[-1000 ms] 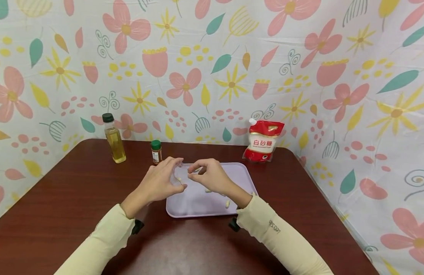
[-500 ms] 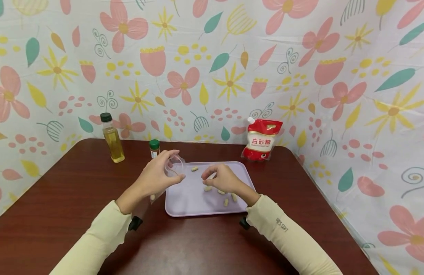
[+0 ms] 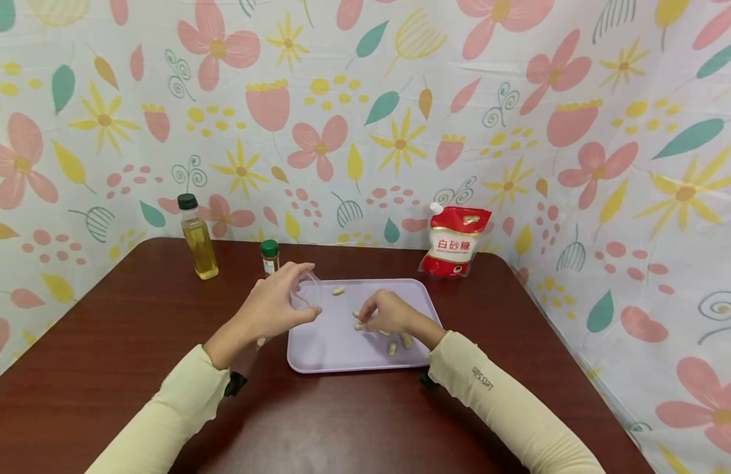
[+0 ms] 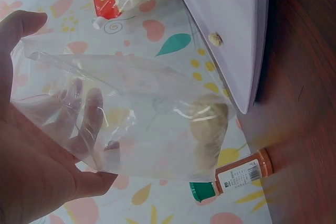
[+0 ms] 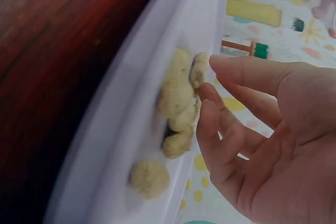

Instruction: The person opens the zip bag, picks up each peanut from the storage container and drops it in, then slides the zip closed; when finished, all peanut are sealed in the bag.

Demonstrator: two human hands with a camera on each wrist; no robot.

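Your right hand [image 3: 390, 313] has lowered to a peanut [image 5: 199, 70] lying left-right, just left of its parted fingertips.

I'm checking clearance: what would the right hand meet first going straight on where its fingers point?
Probably a peanut on the lilac tray, just ahead of the right hand; depth is unclear, so the two may be touching.

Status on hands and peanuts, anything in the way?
Left hand holds clear bag, peanuts inside. Right hand at loose peanuts on tray, grip unclear. No obstruction visible.
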